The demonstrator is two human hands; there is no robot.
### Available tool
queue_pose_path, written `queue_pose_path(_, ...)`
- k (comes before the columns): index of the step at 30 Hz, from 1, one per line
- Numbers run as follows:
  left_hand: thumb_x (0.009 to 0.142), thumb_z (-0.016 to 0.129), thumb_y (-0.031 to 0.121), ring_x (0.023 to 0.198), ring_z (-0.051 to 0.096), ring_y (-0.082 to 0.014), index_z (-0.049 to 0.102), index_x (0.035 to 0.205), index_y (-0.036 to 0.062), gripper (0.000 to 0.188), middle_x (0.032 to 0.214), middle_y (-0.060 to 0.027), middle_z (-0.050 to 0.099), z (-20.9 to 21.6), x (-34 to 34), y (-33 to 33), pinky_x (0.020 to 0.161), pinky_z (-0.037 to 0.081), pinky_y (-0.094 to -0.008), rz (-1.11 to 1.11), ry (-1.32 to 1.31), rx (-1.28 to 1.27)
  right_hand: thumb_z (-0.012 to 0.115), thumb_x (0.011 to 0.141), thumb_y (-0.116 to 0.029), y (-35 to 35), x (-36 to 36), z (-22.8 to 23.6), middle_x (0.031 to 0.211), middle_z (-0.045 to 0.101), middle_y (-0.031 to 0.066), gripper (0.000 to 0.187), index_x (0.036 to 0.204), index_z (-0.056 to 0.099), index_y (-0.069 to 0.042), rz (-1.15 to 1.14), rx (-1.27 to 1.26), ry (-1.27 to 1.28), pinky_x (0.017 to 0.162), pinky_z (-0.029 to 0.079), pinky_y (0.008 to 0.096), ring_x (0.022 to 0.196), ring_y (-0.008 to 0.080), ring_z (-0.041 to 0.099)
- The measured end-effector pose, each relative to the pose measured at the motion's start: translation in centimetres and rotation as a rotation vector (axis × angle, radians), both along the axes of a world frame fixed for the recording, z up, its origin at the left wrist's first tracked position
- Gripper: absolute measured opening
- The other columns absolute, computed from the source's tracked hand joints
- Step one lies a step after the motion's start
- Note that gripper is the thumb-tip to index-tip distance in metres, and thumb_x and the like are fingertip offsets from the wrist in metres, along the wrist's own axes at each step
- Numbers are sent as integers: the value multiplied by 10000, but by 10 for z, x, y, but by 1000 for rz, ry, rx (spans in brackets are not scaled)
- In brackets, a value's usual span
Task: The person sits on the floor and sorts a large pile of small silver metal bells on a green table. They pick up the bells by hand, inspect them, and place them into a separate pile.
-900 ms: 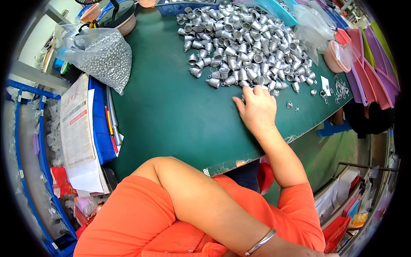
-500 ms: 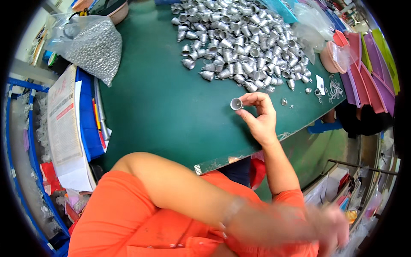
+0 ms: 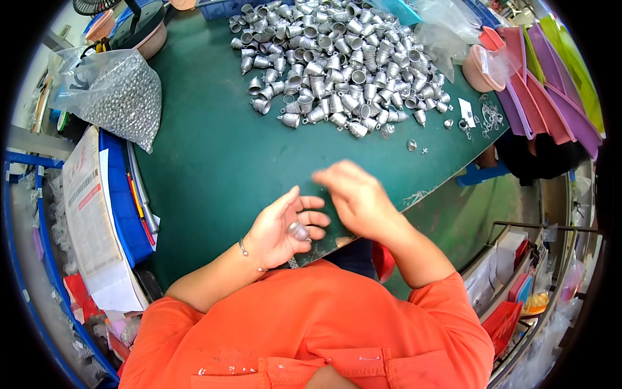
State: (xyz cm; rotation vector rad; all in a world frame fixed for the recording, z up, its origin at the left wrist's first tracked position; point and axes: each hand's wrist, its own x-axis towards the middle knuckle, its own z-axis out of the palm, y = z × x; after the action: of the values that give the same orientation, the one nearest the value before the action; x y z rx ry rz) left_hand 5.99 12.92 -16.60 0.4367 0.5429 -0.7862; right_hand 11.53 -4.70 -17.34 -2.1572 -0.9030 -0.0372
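Observation:
My left hand is turned palm up near the table's front edge. A small silver metal cup with a rounded end lies in it, the fingers half curled around it. Just to the right and slightly farther away, my right hand hovers over the table with its back up. Its fingers are bent towards the left and their tips are blurred, so whether anything is between them does not show. Beyond both hands, a large heap of similar silver cups covers the far part of the green table.
At left are a clear bag of small silver beads and a blue tray with papers and pens. A pink bowl and coloured bins stand at right. Loose small metal pieces lie near the right edge.
My left hand has come back from the lower right to my front. The cup, held up by my right hand before, now appears in my left palm. My right hand has moved nearer.

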Motion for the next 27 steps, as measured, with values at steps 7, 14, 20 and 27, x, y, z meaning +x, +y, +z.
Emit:
queue_pose_path(7, 926, 445, 228, 645, 434, -141, 520, 816, 50, 222, 762, -61, 482, -34, -16, 9, 476, 352, -223, 65, -108, -110, 662, 707, -40, -15, 71, -19, 903, 522, 114, 227, 918, 581, -26, -368, -334, -393, 677, 461, 341, 742, 285, 539)
queue_pose_path(14, 926, 443, 229, 637, 441, -139, 519, 829, 56, 213, 757, -59, 490, -37, -16, 16, 482, 365, -229, 137, -135, -111, 465, 929, -146, 6, 42, -2, 866, 584, 76, 184, 1061, 510, -26, -44, 1118, 1328, 647, 528, 303, 742, 160, 576)
queue_pose_path(20, 934, 432, 290, 655, 498, -150, 535, 850, 62, 264, 788, -73, 535, -35, -19, 17, 473, 377, -230, 131, -139, -57, 424, 955, -250, 11, 24, 10, 688, 520, 57, 239, 955, 527, -35, -93, 1175, 1640, 492, 449, 215, 528, 122, 486)
queue_pose_path(27, 930, 432, 359, 664, 542, -176, 551, 840, 74, 322, 800, -89, 569, -29, -17, 18, 450, 376, -230, 121, -69, -127, 544, 872, -243, 43, 36, 10, 834, 585, 101, 214, 927, 603, -46, 11, -90, -130, 669, 445, 380, 761, 285, 558)
